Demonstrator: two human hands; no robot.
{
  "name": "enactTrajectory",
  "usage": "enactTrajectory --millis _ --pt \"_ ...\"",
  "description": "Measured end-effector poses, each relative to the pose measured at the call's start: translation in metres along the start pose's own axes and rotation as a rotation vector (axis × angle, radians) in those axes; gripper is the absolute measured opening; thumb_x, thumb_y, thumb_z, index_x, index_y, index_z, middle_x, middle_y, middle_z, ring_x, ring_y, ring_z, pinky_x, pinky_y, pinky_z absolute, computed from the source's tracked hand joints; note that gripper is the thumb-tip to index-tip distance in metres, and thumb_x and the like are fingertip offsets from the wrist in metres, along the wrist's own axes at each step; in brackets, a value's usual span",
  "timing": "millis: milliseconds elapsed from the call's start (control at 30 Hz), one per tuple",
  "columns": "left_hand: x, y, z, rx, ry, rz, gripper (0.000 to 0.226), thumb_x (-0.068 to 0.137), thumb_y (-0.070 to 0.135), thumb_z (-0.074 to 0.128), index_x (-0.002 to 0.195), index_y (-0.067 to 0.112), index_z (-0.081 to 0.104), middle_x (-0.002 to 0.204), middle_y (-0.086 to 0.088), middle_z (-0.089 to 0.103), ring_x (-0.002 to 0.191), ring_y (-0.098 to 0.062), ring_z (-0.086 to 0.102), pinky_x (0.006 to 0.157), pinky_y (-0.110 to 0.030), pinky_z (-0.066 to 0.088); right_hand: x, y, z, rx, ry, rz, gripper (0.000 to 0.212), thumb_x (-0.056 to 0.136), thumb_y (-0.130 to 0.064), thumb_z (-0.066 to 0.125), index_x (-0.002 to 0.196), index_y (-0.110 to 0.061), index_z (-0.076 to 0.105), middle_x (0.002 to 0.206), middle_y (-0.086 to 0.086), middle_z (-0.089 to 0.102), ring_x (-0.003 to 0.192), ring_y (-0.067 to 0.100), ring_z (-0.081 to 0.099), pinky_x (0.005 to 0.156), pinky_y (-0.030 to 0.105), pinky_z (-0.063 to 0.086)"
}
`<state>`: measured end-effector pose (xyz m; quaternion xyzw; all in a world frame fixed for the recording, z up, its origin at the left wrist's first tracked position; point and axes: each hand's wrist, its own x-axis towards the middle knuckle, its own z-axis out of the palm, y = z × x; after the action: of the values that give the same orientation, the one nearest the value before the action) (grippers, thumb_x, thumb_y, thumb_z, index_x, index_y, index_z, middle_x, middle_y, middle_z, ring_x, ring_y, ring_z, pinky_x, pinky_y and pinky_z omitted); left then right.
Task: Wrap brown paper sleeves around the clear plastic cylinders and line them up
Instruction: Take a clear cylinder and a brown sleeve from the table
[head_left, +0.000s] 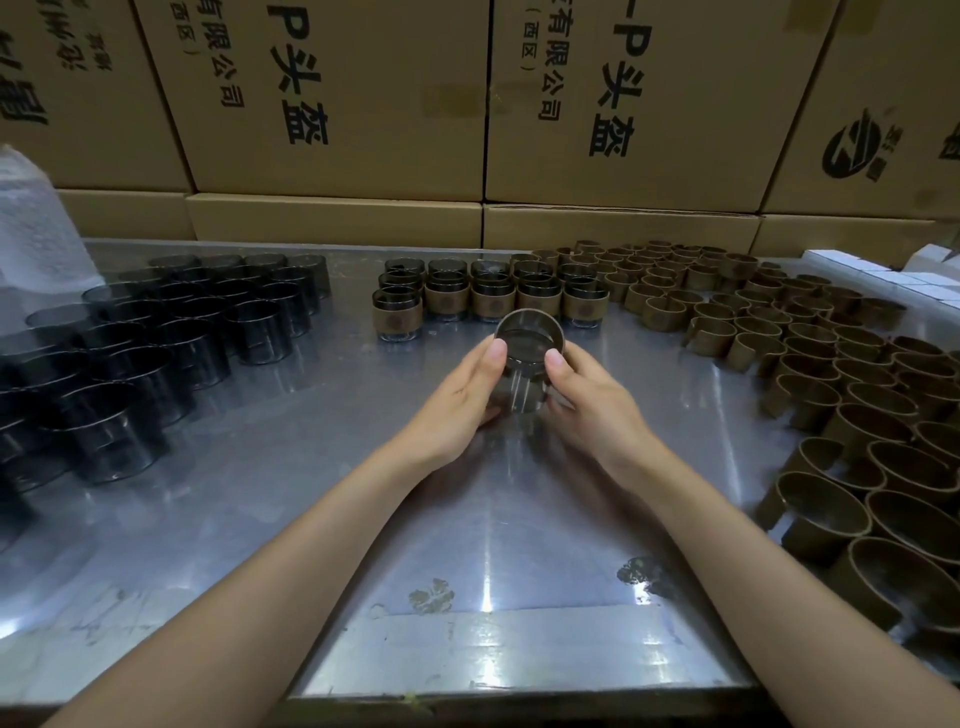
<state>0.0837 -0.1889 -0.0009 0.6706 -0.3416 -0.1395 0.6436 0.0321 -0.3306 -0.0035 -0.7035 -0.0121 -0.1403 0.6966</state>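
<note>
Both hands hold one clear plastic cylinder (522, 384) above the middle of the metal table (322, 509). A brown paper sleeve (530, 325) sits around its upper rim. My left hand (457, 402) grips the left side and my right hand (592, 405) grips the right side, each thumb on the sleeve's edge. Behind the hands stand rows of sleeved cylinders (488, 299). Bare clear cylinders (156, 338) crowd the left of the table. Loose brown sleeves (779, 338) cover the right side.
Stacked cardboard boxes (337, 104) form a wall along the table's far edge. A white bundle (31, 234) stands at the back left. Small white boxes (878, 275) lie at the back right. Tape patches (493, 649) mark the table near its front edge.
</note>
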Motion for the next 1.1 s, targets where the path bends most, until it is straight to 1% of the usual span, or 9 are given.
enactTrajectory --millis 67,133,233,333,433,533,667,933,1100 --pt "0.0007 -0.0008 0.0012 -0.048 0.036 0.017 0.038 0.096 0.047 0.034 0.124 0.030 0.053 0.125 -0.004 0.063 0.112 -0.017 0.063 0.089 -0.024 0.052 -0.0017 -0.0012 -0.0001 0.019 0.032 -0.001 0.033 0.100 -0.025 0.044 0.130 -0.012 0.051 0.124 0.010 0.063 0.114 0.022 0.061 0.095 0.036 0.049" --pt "0.0013 -0.0001 0.0027 -0.078 0.078 0.014 0.045 0.092 0.049 0.038 0.125 0.024 0.055 0.121 -0.008 0.066 0.110 -0.024 0.065 0.094 -0.035 0.052 -0.0026 -0.0006 -0.0005 0.034 0.060 -0.006 0.036 0.100 -0.025 0.045 0.133 -0.011 0.048 0.123 0.007 0.063 0.112 0.015 0.062 0.087 0.026 0.051" --pt "0.0021 0.0000 0.0021 -0.114 0.122 0.000 0.042 0.095 0.046 0.040 0.123 0.020 0.058 0.117 -0.010 0.068 0.108 -0.027 0.065 0.097 -0.042 0.051 -0.0025 -0.0009 -0.0005 0.044 0.082 -0.016 0.036 0.099 -0.024 0.046 0.132 -0.010 0.048 0.121 0.004 0.063 0.106 0.006 0.063 0.080 0.019 0.051" --pt "0.0027 0.0013 0.0016 -0.116 0.156 -0.005 0.034 0.098 0.043 0.040 0.118 0.024 0.061 0.117 -0.005 0.068 0.109 -0.023 0.065 0.096 -0.035 0.052 -0.0033 -0.0014 -0.0003 0.066 0.088 -0.020 0.035 0.099 -0.023 0.046 0.131 -0.009 0.049 0.118 0.003 0.064 0.101 0.003 0.065 0.080 0.019 0.051" --pt "0.0030 0.0027 0.0012 -0.148 0.178 -0.019 0.029 0.098 0.041 0.043 0.114 0.026 0.062 0.116 -0.002 0.069 0.108 -0.020 0.066 0.085 -0.022 0.054 -0.0042 -0.0030 0.0009 0.088 0.092 -0.033 0.036 0.099 -0.021 0.045 0.133 -0.008 0.047 0.119 0.003 0.063 0.098 0.000 0.065 0.080 0.018 0.052" --pt "0.0026 0.0040 0.0002 -0.171 0.191 -0.021 0.028 0.096 0.043 0.045 0.111 0.028 0.064 0.114 0.001 0.069 0.107 -0.017 0.066 0.076 -0.017 0.053 -0.0049 -0.0054 0.0013 0.099 0.091 -0.042 0.039 0.100 -0.020 0.044 0.137 -0.008 0.044 0.126 0.004 0.060 0.102 0.001 0.063 0.086 0.021 0.052" --pt "0.0030 0.0040 -0.0006 -0.219 0.199 -0.024 0.027 0.096 0.042 0.046 0.107 0.027 0.065 0.109 0.002 0.071 0.104 -0.019 0.068 0.072 -0.018 0.053 -0.0053 -0.0063 0.0026 0.119 0.094 -0.038 0.038 0.100 -0.020 0.043 0.137 -0.009 0.044 0.121 -0.001 0.061 0.097 -0.004 0.064 0.081 0.017 0.051" --pt "0.0052 0.0028 -0.0022 -0.267 0.247 -0.069 0.033 0.098 0.039 0.047 0.111 0.015 0.065 0.113 -0.011 0.069 0.103 -0.025 0.068 0.075 -0.024 0.056 -0.0044 -0.0064 0.0001 0.097 0.135 -0.019 0.038 0.100 -0.018 0.045 0.138 -0.015 0.046 0.123 -0.006 0.059 0.101 -0.004 0.061 0.083 0.020 0.050" --pt "0.0086 0.0013 -0.0023 -0.285 0.252 -0.069 0.027 0.098 0.037 0.047 0.110 0.020 0.065 0.109 -0.004 0.070 0.104 -0.023 0.067 0.075 -0.025 0.055 -0.0041 -0.0075 -0.0001 0.177 0.114 0.001 0.035 0.100 -0.017 0.045 0.135 -0.012 0.049 0.122 -0.002 0.062 0.103 0.000 0.064 0.080 0.018 0.051"
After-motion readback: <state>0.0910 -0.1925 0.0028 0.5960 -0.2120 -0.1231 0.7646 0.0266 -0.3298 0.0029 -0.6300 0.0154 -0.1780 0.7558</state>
